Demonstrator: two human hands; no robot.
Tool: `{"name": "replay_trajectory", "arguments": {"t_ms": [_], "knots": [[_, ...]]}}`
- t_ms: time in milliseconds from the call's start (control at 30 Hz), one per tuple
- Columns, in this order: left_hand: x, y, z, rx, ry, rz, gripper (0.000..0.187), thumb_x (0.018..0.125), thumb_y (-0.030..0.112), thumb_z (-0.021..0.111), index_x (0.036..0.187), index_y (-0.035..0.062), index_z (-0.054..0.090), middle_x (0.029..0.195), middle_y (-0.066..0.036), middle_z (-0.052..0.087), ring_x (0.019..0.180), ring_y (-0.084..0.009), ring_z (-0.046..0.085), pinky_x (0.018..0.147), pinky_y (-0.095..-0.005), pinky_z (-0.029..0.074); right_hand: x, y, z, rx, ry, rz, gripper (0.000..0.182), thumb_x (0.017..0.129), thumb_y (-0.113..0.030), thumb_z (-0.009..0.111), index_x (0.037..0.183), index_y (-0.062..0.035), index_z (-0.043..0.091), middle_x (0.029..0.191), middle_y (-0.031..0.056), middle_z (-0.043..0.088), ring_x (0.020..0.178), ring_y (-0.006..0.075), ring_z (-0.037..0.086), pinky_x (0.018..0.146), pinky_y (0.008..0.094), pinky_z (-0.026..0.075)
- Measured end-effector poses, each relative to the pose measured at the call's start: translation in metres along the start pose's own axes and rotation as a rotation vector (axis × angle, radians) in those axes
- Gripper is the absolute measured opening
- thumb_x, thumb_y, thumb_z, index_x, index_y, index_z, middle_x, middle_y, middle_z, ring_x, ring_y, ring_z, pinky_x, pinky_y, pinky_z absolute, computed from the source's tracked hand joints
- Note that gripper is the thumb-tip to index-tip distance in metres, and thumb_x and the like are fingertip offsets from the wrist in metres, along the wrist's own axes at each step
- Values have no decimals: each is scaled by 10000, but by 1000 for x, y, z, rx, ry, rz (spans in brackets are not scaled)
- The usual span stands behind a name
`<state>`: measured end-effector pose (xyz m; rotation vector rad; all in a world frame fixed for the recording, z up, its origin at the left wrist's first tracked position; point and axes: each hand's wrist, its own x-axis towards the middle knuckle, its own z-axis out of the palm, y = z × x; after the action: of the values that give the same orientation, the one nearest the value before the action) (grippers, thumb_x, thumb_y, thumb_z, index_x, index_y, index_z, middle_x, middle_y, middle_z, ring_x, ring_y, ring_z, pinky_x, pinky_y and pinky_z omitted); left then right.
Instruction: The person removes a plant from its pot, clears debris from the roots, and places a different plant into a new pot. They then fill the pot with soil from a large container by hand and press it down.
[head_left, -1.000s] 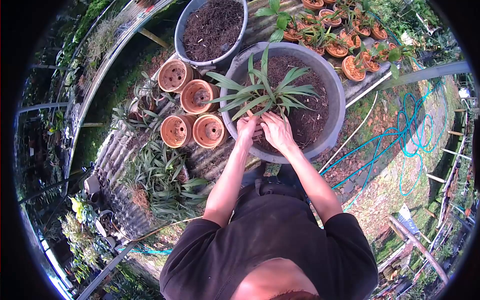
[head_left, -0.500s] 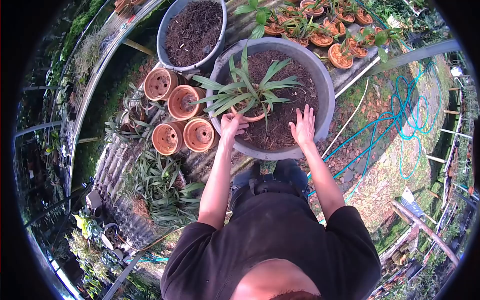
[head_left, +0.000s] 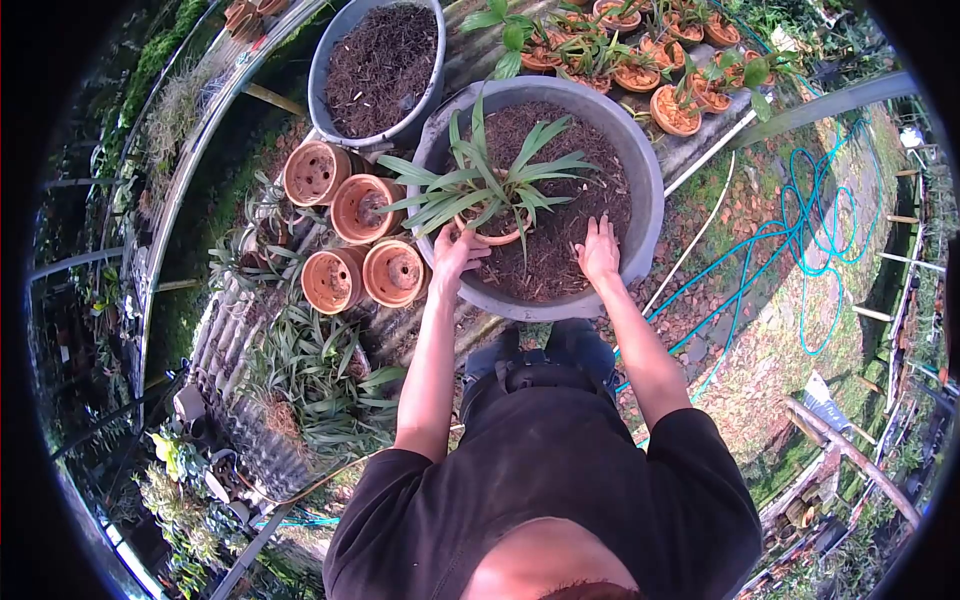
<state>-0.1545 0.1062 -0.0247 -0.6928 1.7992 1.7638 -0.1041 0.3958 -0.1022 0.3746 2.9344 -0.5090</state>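
A long-leaved green plant [head_left: 500, 182] stands in a terracotta pot [head_left: 506, 239] within a wide grey tub [head_left: 654, 185]. Dark, loose potting mix [head_left: 540, 268] surrounds the pot inside the tub. At the pot's near left side, my left hand [head_left: 456, 250] is closed on its rim, some fingers hidden under the leaves. To the pot's right, my right hand [head_left: 599, 252] rests palm down at the potting mix, fingers stretched forward with nothing visible in them. Leaves cover much of the pot's top.
Several terracotta pots [head_left: 362, 208] stand left of the tub. Behind them is a second tub [head_left: 437, 70] of dark mix. Small potted plants [head_left: 675, 108] crowd the back right. A teal hose [head_left: 790, 235] lies looped on the right; cut leafy plants [head_left: 320, 375] lie front left.
My right hand has shifted slightly left and its fingers are less spread, tips lower toward the mix. My left hand stays at the pot. The whole view has shifted slightly left.
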Motion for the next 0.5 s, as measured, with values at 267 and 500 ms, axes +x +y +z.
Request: {"name": "replay_trajectory", "arguments": {"t_ms": [267, 500], "knots": [[4, -2, 0, -7, 8, 11, 440, 1035, 308, 553, 1361, 34, 442, 952, -152, 739, 879, -255, 752, 737, -353, 583, -13, -4, 3, 242, -97, -140, 627, 840, -201, 735, 1398, -16, 518, 1470, 308, 436, 1359, 488, 430, 1116, 564, 387], [5, -3, 3, -16, 10, 22, 329, 1042, 241, 534, 1279, 30, 448, 926, -171, 737, 856, -266, 755, 701, -356, 582, -17, -17, 19, 222, -119, 12, 690, 812, -219, 784, 1411, -28, 500, 1508, 327, 374, 1374, 514, 394, 1123, 551, 385]]}}
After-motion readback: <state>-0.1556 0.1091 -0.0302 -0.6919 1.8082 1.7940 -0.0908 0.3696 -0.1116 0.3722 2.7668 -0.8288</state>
